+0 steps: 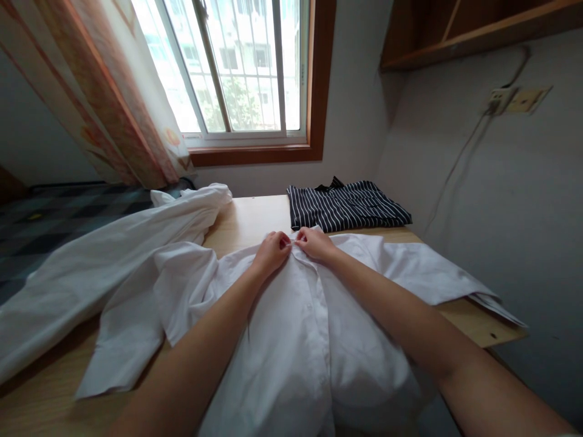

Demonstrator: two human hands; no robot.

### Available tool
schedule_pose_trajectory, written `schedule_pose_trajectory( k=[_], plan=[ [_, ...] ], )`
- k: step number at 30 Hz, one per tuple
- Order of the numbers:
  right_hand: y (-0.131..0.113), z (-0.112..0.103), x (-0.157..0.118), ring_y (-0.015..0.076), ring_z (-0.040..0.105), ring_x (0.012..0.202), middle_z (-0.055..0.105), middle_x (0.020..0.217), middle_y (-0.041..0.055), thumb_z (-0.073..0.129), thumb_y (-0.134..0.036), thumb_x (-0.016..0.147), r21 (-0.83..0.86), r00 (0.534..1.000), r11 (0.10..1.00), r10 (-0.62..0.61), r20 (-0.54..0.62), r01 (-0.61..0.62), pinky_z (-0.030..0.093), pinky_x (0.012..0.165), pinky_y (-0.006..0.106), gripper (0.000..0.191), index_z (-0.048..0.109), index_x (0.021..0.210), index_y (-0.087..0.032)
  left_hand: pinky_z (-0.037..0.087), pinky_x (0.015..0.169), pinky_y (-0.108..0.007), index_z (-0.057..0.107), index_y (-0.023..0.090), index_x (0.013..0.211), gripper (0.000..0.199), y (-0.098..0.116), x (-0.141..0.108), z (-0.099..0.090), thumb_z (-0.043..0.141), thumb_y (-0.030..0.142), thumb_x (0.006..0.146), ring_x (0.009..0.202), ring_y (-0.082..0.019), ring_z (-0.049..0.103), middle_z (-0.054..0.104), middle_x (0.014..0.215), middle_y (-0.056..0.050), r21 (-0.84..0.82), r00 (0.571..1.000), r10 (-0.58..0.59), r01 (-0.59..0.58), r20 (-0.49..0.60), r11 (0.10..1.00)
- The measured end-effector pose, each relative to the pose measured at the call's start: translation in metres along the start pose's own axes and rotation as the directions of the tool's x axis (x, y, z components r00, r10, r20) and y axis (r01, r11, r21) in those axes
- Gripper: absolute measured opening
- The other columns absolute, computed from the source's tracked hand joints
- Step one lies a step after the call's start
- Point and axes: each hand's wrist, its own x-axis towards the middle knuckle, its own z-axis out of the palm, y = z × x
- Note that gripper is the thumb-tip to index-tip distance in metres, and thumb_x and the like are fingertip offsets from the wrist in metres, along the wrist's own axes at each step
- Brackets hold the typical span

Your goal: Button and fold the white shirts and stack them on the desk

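A white button-up shirt lies front side up across the table, sleeves spread to both sides and its lower part toward me. At the collar end, my left hand pinches the fabric at the front opening. Close beside it, my right hand pinches the other edge of the same opening, fingertips nearly touching those of the left. Any button between the fingers is too small to make out. Down the middle runs the placket, with small buttons faintly showing.
A folded black-and-white striped shirt rests at the table's back right. Another white garment stretches along the left side, over the wooden table. Behind are a barred window and a curtain; a cord hangs from the socket at right.
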Motion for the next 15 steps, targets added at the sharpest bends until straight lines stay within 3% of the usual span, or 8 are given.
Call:
schedule_pose_trajectory(
  k=[4,10,15],
  plan=[
    [0.005,0.008,-0.014,0.0182,0.061,0.089,0.070,0.099,0.0074,0.057,-0.014,0.090,-0.041,0.982,0.991,-0.133,-0.135,0.128,0.044,0.080,0.027,0.016,0.069,0.100,-0.018,0.049,0.082,-0.030,0.068,0.017,0.093,0.018,-0.004,-0.002,-0.003,0.059,0.015,0.078,0.083,-0.018,0.058,0.060,0.083,-0.003,-0.007,0.999,0.037,-0.037,0.038,0.999],
    [0.021,0.012,-0.024,0.0144,0.056,0.084,0.059,0.099,0.0055,0.064,-0.010,0.085,0.117,0.952,0.945,-0.300,-0.063,0.305,0.046,0.086,0.028,0.029,0.074,0.110,-0.018,0.046,0.092,-0.038,0.070,0.020,0.096,0.025,-0.010,-0.006,-0.018,0.072,0.037,0.077,0.097,-0.024,0.057,0.064,0.095,-0.006,0.111,0.961,0.240,-0.256,0.140,0.960],
    [0.026,0.011,-0.030,0.0140,0.055,0.083,0.057,0.095,0.0051,0.063,-0.009,0.086,0.168,0.925,0.911,-0.364,-0.108,0.377,0.047,0.082,0.028,0.025,0.076,0.106,-0.018,0.047,0.086,-0.035,0.068,0.020,0.087,0.010,-0.014,-0.004,-0.024,0.067,0.028,0.081,0.092,-0.023,0.058,0.065,0.091,-0.006,0.120,0.941,0.290,-0.313,0.176,0.942]
  ],
)
